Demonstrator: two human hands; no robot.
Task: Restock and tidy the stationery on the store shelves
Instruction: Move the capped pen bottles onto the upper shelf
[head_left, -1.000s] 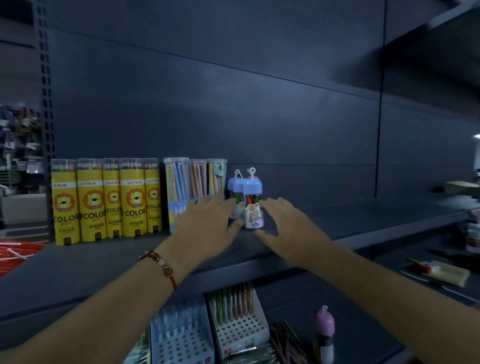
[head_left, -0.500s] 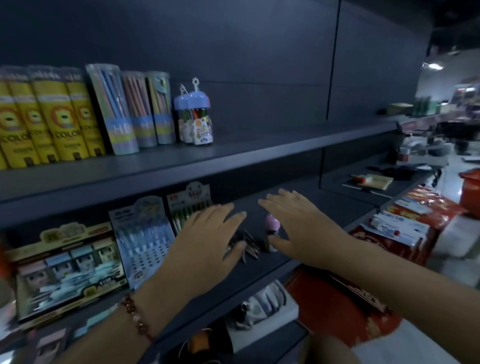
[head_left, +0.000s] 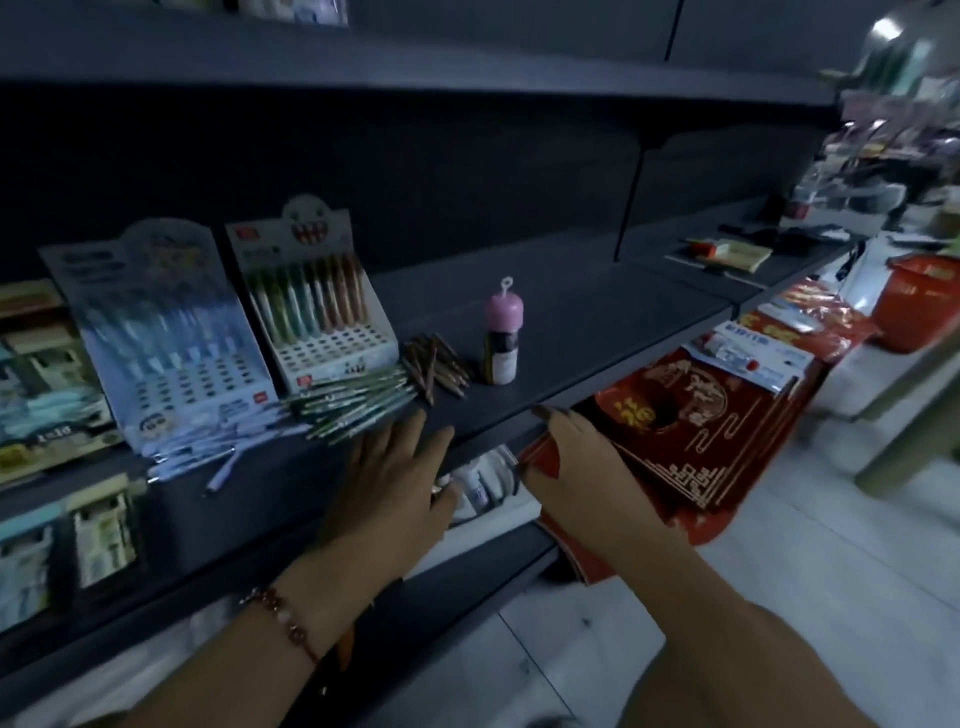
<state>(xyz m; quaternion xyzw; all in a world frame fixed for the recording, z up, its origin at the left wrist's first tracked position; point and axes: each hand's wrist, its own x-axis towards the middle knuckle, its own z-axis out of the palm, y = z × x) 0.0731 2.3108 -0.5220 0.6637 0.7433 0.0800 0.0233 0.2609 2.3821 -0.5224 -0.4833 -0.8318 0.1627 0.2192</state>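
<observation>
Blurred, unreadable labels; hands (head_left: 395, 478) empty

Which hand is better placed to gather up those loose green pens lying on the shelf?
Left. The left hand lies open just below the loose green pens, while the right hand sits farther right against the red packs.

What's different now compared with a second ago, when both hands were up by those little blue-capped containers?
Both hands dropped from the upper shelf to the one below, and the view followed them down. The left hand now hovers open near the loose green pens; the right hand hangs open by the dark shelf edge, holding nothing. The pink-capped small bottle and brown pencil pile stayed put since half a second ago.
</observation>
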